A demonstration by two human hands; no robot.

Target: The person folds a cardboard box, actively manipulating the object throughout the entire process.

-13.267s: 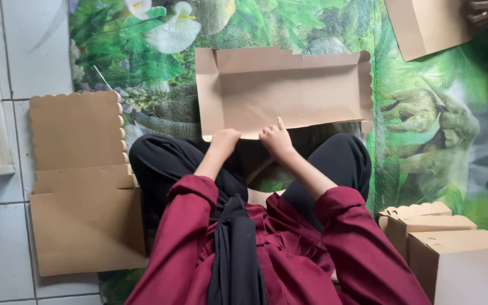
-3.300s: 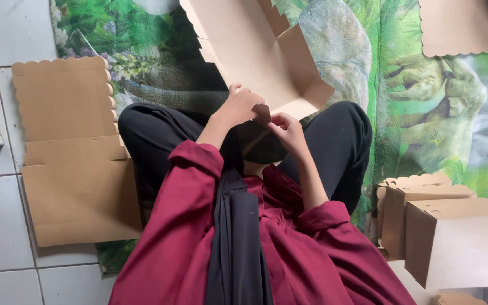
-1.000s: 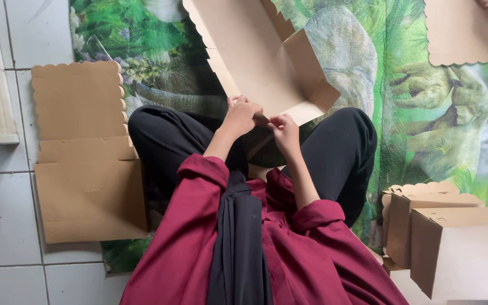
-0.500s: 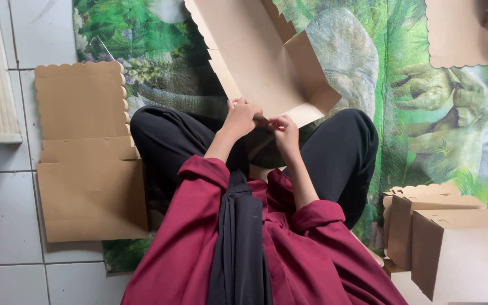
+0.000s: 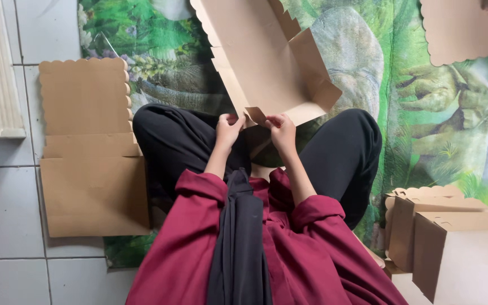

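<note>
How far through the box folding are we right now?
Done: folded boxes stand stacked at the person's right. In hand: the left hand and right hand pinch the near corner flaps of a half-formed box; its right wall is up, the rest lies open. Left: a flat blank on the floor to the left, and another blank at top right near another person's hand.

The person wears a loose maroon top with long sleeves pushed up the forearms, a dark scarf hanging down the front, and black trousers.
</note>
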